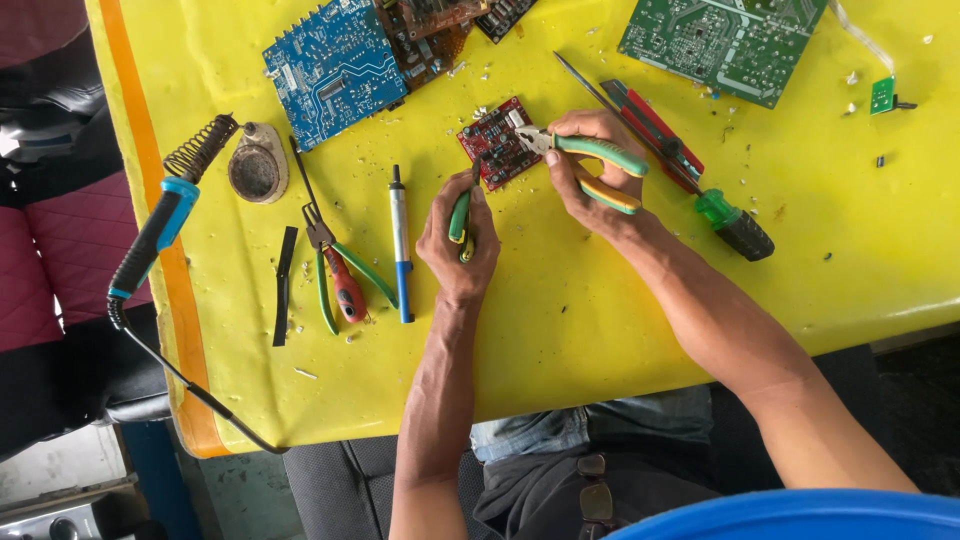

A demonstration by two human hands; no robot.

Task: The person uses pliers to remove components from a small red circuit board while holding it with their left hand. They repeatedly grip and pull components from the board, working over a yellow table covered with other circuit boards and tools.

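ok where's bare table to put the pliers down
Bare yellow table lies right of the green screwdriver, and along the near edge below the left hand. The top is crowded with the blue board, red board and green board.

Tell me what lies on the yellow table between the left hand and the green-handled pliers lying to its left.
In the head view, a blue-and-silver desoldering pump lies between the left hand and the green-handled pliers, on the yellow table.

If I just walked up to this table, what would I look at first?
Probably the bright yellow table itself, then the two hands in its middle working on a small red circuit board. The right hand holds green-handled pliers at the board, and the left hand grips a green-handled tool. A big blue circuit board lies at the far edge.
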